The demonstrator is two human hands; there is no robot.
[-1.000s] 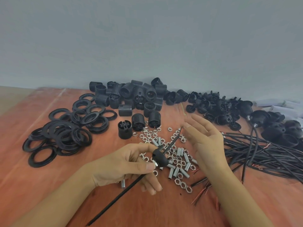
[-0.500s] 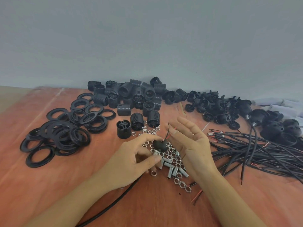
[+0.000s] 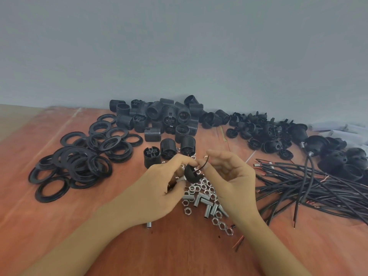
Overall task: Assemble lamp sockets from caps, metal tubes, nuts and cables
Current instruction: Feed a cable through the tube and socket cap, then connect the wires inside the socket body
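Note:
My left hand point(image 3: 157, 190) grips a black dome-shaped cap point(image 3: 190, 173) above the table's middle, a short metal tube showing at its lower side. My right hand point(image 3: 229, 176) pinches the thin cable wires point(image 3: 201, 166) that come out of the cap's open side. Silver nuts point(image 3: 201, 186) and short metal tubes point(image 3: 209, 208) lie scattered on the table below both hands. The cable's long part is hidden behind my left hand.
Black flat rings point(image 3: 79, 158) are piled at the left. Threaded black socket bodies point(image 3: 163, 118) heap at the back by the grey wall. Loose caps point(image 3: 264, 134) lie at the back right, a bundle of black cables point(image 3: 318, 186) and cabled caps point(image 3: 338, 158) at the right.
My right hand has gone from open and apart to pinching the wires at the cap. Both hands have moved together and further from me; the long cable has slipped out of sight.

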